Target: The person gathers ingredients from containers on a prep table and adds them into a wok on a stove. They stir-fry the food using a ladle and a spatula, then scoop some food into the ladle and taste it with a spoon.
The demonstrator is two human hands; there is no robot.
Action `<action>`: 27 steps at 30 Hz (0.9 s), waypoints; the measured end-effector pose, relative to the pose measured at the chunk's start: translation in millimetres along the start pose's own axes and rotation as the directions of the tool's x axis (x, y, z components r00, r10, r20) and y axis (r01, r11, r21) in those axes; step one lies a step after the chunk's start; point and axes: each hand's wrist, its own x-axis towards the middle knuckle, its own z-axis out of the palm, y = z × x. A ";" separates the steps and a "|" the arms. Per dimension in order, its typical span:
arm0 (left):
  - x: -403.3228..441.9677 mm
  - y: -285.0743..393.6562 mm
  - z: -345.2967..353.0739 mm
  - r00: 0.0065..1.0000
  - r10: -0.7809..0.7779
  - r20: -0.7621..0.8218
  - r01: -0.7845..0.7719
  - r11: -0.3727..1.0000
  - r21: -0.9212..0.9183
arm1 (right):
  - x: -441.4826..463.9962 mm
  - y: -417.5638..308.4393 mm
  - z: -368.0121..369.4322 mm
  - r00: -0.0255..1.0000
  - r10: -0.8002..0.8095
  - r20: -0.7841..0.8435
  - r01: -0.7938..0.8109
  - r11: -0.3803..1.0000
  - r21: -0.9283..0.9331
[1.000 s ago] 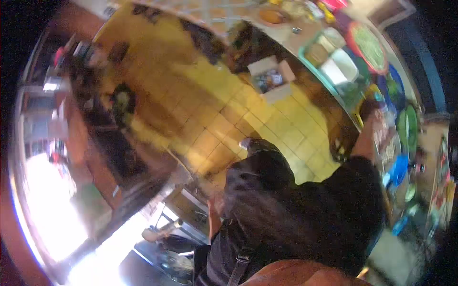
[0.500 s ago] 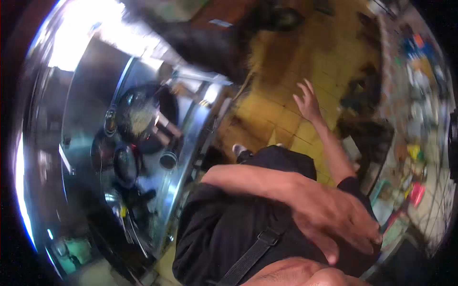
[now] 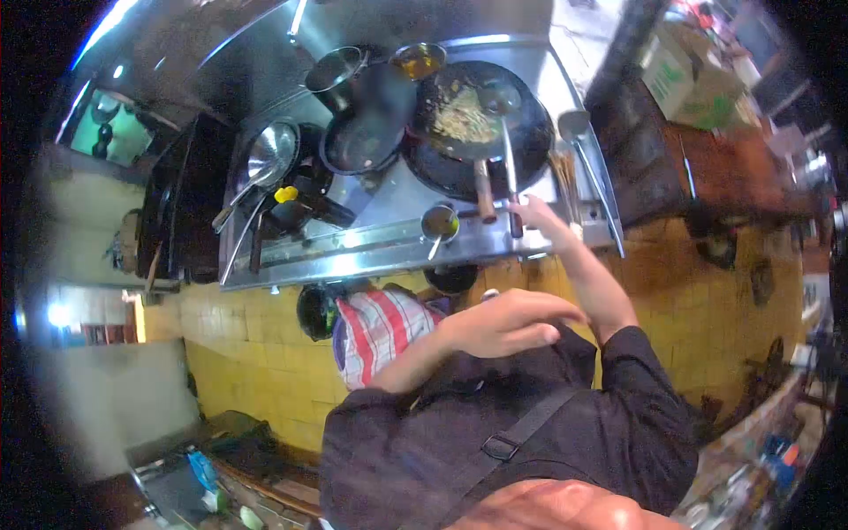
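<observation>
A wok [image 3: 424,146] with a wooden handle [image 3: 484,190] sits on the stove, holding pale shredded food [image 3: 464,117]. A long-handled metal ladle [image 3: 508,146] rests with its round head in the wok and its dark grip toward me. My right hand [image 3: 537,214] reaches over the stove's front edge, its fingers closed across the ladle's grip, partly hidden. In front of my body, my left hand [image 3: 517,325] is empty, fingers stretched out and thumb apart.
A small metal cup [image 3: 440,223] with a spoon stands left of the ladle grip. Behind it are a dark pan [image 3: 362,141], a pot [image 3: 336,78] and a bowl of amber liquid [image 3: 420,62]. A long-handled turner [image 3: 590,159] lies at right. Below hangs a striped cloth [image 3: 389,327].
My view has swung round to face the stove. My right hand has gone from open over the floor to the ladle's grip. My left hand has stayed before my body.
</observation>
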 end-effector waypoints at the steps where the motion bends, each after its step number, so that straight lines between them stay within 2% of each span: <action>1: -19.7 -7.6 -11.0 0.982 -0.098 -0.163 0.115 0.989 0.098 | 10.9 0.8 5.4 0.998 -0.001 0.069 -0.011 0.984 0.177; 2: -39.4 -16.5 -20.3 0.928 -0.239 -0.288 0.258 0.966 0.032 | 22.3 4.8 11.0 0.991 -0.014 0.136 -0.035 0.937 0.349; 3: -63.8 -36.6 -23.3 0.835 -0.312 -0.454 0.344 0.939 -0.012 | 30.6 10.9 11.5 0.990 -0.080 0.114 0.001 0.824 0.566; 4: -85.9 -47.7 -23.5 0.680 -0.465 -0.568 0.438 0.878 -0.194 | 15.9 -7.8 -0.9 0.976 -0.043 0.212 -0.110 0.744 0.659; 6: -137.4 -84.4 -21.9 0.483 -0.496 -0.722 0.423 0.854 -0.304 | 16.8 -17.0 -25.9 0.998 -0.015 0.060 -0.014 0.893 0.450; 7: -154.7 -92.2 -18.8 0.365 -0.523 -0.770 0.445 0.825 -0.349 | 30.5 -1.6 -44.6 0.985 -0.146 -0.089 0.152 0.987 0.060; 8: -166.9 -95.9 -19.2 0.351 -0.521 -0.778 0.440 0.826 -0.354 | 43.8 13.9 -55.9 0.929 -0.326 -0.173 0.252 0.903 -0.348; 9: -176.0 -99.2 -19.2 0.252 -0.561 -0.788 0.421 0.797 -0.433 | 29.3 1.1 -66.2 0.895 -0.400 -0.200 0.204 0.763 -0.613; 10: -179.5 -105.0 -20.6 0.157 -0.600 -0.785 0.395 0.766 -0.507 | 28.6 0.3 -62.3 0.894 -0.407 -0.189 0.215 0.757 -0.617; 12: -173.4 -127.8 -32.2 0.131 -0.581 -0.803 0.402 0.771 -0.493 | 30.4 9.9 -48.5 0.900 -0.297 -0.318 0.036 0.780 -0.624; 13: -163.0 -143.4 -40.9 0.160 -0.555 -0.817 0.348 0.806 -0.479 | 30.8 18.8 -36.4 0.907 -0.357 -0.223 0.170 0.796 -0.582; 14: -148.6 -153.2 -49.2 0.187 -0.527 -0.829 0.290 0.836 -0.466 | 33.4 14.6 -27.0 0.933 -0.273 -0.233 0.112 0.838 -0.534; 16: -104.3 -157.2 -66.5 0.244 -0.543 -0.803 0.331 0.825 -0.458 | 50.4 12.6 -43.4 0.991 -0.128 0.041 0.133 0.979 -0.153; 17: -89.1 -166.1 -72.2 0.236 -0.542 -0.807 0.322 0.827 -0.462 | 48.2 9.1 -63.4 0.947 -0.322 0.008 0.312 0.910 -0.272; 18: -78.4 -181.7 -78.7 0.315 -0.497 -0.808 0.449 0.829 -0.335 | 38.8 -5.4 -87.1 0.861 -0.509 0.000 0.469 0.793 -0.389; 19: -68.6 -199.0 -83.6 0.398 -0.458 -0.795 0.557 0.809 -0.187 | 11.4 -28.2 -108.2 0.844 -0.533 0.063 0.501 0.739 -0.451; 20: -59.7 -217.5 -84.8 0.392 -0.452 -0.801 0.555 0.811 -0.185 | -18.6 -53.1 -124.8 0.860 -0.502 0.087 0.484 0.751 -0.449; 22: -44.3 -268.9 -88.1 0.290 -0.385 -0.876 0.623 0.771 -0.132 | -31.7 -55.8 -146.0 0.901 -0.419 0.115 0.393 0.674 -0.626; 23: -41.3 -310.5 -89.0 0.316 -0.232 -0.920 0.683 0.729 0.051 | -34.8 -61.9 -146.4 0.900 -0.420 0.117 0.396 0.672 -0.626; 24: -27.4 -308.3 -91.1 0.314 -0.231 -0.921 0.682 0.730 0.050 | -39.7 -70.6 -138.4 0.949 -0.299 0.097 0.275 0.644 -0.714; 25: -13.2 -305.4 -99.1 0.302 -0.492 -0.817 0.609 0.758 -0.232 | -42.3 -79.3 -129.3 0.982 -0.178 0.058 0.154 0.593 -0.790; 26: -1.6 -299.8 -103.0 0.319 -0.708 -0.630 0.526 0.685 -0.504 | -27.7 -77.4 -112.6 0.986 -0.169 0.009 0.109 0.593 -0.798; 27: 7.7 -296.3 -100.7 0.279 -0.715 -0.640 0.420 0.691 -0.589 | -10.0 -76.4 -89.9 0.973 -0.228 -0.017 0.126 0.597 -0.792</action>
